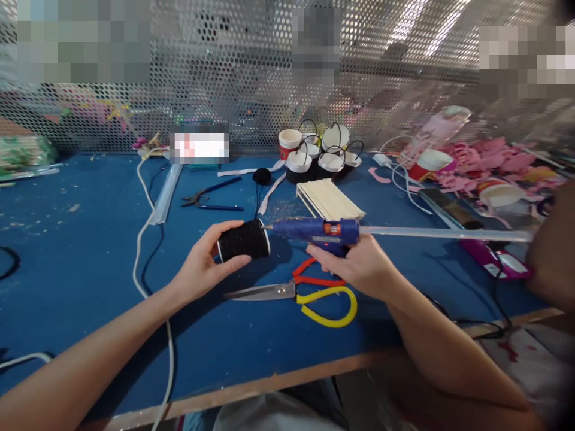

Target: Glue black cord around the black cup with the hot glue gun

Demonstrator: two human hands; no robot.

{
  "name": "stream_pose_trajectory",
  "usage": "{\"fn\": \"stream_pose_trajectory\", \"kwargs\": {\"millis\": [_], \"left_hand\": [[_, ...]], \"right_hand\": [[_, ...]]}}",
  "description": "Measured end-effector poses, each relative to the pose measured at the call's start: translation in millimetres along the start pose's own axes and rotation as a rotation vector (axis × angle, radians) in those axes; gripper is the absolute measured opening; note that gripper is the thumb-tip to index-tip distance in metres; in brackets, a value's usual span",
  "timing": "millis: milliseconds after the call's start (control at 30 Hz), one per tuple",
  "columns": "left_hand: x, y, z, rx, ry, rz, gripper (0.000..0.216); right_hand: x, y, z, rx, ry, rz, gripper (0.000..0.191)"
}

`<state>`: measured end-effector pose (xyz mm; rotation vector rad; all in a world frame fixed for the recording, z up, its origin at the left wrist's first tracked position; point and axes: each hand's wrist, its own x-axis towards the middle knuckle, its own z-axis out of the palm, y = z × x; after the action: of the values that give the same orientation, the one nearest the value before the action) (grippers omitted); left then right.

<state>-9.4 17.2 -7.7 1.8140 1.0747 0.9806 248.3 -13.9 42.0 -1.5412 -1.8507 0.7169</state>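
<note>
My left hand (214,254) wraps round a black-covered paper cup (245,240) with white edges, tilted on its side above the blue table. In my right hand (359,263) is a blue hot glue gun (309,230), gripped by its handle. A long clear glue stick (440,233) sticks out of its back end. The gun's nozzle meets or nearly meets the cup's right rim; I cannot tell whether they touch. Below both hands lie scissors (287,291) with one red and one yellow handle. A stack of pale wooden sticks (331,199) rests behind the gun.
Several cups with black loop handles (331,161) stand at the back. Pliers (211,196), a black round piece (262,176) and white strips lie behind the cup. A white cable (139,257) crosses the left side. Pink scraps (498,158) and a purple phone-like object (498,260) are at right.
</note>
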Motion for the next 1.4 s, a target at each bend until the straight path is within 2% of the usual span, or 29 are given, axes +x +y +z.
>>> {"fn": "stream_pose_trajectory", "kwargs": {"millis": [167,333,533,700,867,1133,1400], "left_hand": [[-0.3,0.1,-1.1,0.029,0.010,0.007,0.052],[-0.1,-1.4,-0.8,0.071,0.013,0.027,0.052],[0.0,-1.7,0.9,0.027,0.045,-0.011,0.052],[-0.4,-0.5,2.0,-0.009,0.039,-0.035,0.052],[0.1,0.3,2.2,-0.009,0.039,-0.041,0.052],[2.7,5.9,2.1,-0.044,0.061,-0.105,0.050],[4.5,12.6,1.4,-0.114,0.065,-0.215,0.050]], "right_hand": [[1.0,2.5,-1.8,-0.085,0.023,-0.065,0.020],[-0.5,3.5,-7.9,-0.169,0.000,-0.204,0.024],[-5.4,5.7,-9.3,-0.256,-0.018,-0.217,0.023],[-4.8,-0.6,-7.5,-0.345,0.001,-0.246,0.030],[-5.5,-3.5,-7.1,-0.407,-0.043,-0.300,0.034],[-9.4,-13.4,-6.9,-0.375,0.016,-0.219,0.024],[-12.0,-11.3,-6.2,-0.485,0.073,-0.443,0.026]]}}
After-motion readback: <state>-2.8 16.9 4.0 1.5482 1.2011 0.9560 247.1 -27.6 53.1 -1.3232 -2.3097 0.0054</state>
